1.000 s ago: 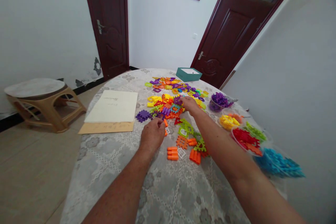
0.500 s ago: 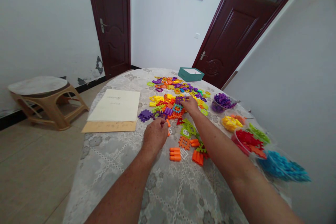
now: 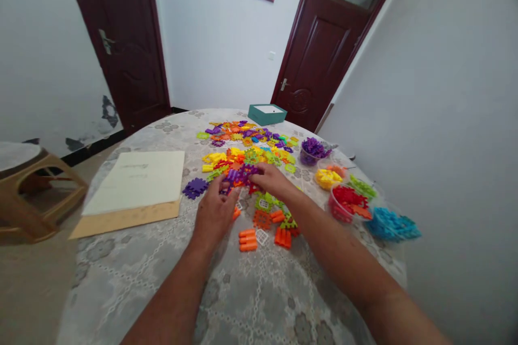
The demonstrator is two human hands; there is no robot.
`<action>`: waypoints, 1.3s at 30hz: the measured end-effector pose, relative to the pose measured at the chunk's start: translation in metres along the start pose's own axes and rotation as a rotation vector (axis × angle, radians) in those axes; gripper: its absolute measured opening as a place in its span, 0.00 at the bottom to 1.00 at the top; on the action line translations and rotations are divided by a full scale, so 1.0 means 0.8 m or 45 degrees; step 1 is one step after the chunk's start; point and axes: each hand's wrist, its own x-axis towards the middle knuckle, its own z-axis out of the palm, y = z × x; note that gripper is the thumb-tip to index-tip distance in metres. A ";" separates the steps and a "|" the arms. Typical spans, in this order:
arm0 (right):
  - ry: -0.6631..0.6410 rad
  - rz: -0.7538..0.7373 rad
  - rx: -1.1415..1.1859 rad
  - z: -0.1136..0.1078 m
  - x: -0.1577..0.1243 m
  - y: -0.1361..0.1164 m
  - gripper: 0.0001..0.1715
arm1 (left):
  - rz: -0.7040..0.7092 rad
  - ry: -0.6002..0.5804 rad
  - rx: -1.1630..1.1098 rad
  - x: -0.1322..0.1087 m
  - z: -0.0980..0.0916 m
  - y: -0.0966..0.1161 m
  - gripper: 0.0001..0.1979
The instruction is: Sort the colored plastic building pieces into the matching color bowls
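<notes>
My right hand (image 3: 272,179) is closed on a purple notched building block (image 3: 247,173) at the near side of a mixed heap. Just left of it, my left hand (image 3: 213,206) has its thumb and fingers apart and curved beside a purple ribbed piece (image 3: 232,175); whether it touches that piece I cannot tell. Yellow pieces (image 3: 210,159) and green pieces lie behind the hands. Nearer to me are an orange ribbed piece (image 3: 247,240), another orange ribbed piece (image 3: 283,237), an orange square block (image 3: 261,220) and a white lattice window piece (image 3: 261,236).
A purple flat block (image 3: 196,187) lies left of the heap, near pale paper sheets (image 3: 145,178) on a brown envelope. Tubs of purple (image 3: 313,148), yellow, red (image 3: 350,199) and blue pieces (image 3: 394,223) line the right edge. A green box (image 3: 267,114) stands at the back.
My right hand has drawn the purple block nearer to me. My left hand has reached forward to the heap's purple pieces. The camera view has turned to the right.
</notes>
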 end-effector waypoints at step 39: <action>0.926 0.720 -0.874 -0.397 0.087 0.113 0.19 | 0.098 -0.206 0.377 -0.005 0.001 -0.006 0.19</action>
